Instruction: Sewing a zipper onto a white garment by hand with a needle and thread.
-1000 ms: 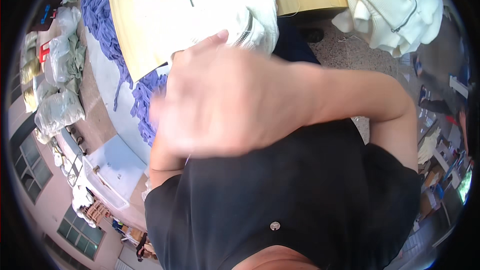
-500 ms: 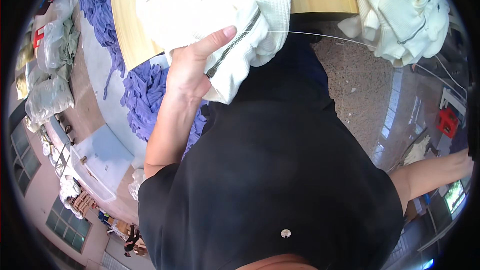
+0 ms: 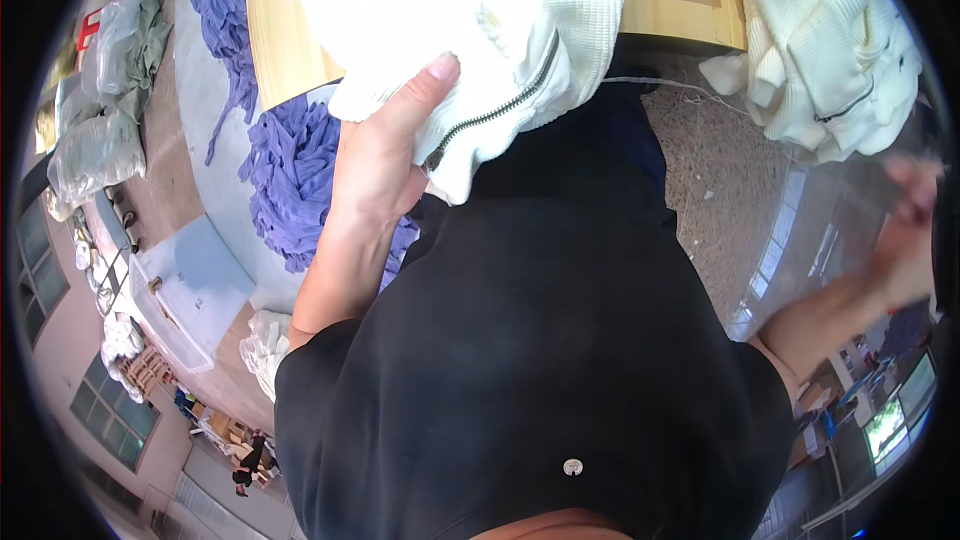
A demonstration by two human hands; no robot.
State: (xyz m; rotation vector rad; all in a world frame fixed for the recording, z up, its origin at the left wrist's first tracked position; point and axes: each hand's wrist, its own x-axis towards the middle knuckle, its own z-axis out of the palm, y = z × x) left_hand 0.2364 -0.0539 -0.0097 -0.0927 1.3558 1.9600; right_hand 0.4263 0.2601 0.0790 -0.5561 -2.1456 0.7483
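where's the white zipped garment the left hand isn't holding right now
In the head view, that white zipped garment is at the upper right, just right of the yellow wooden surface and above the blurred right hand.

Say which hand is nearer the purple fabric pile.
Left. The left hand is just right of the purple fabric pile; the right hand is far off, near the picture's right edge.

The bunched central knit garment [image 3: 490, 20] was ribbed white, its curved metal zipper [image 3: 525, 93] dark grey. The tangled heap of cloth strips [image 3: 295, 185] was violet-blue, the flat wooden board [image 3: 280, 35] pale yellow, the short-sleeved cloth top [image 3: 530, 340] plain black.
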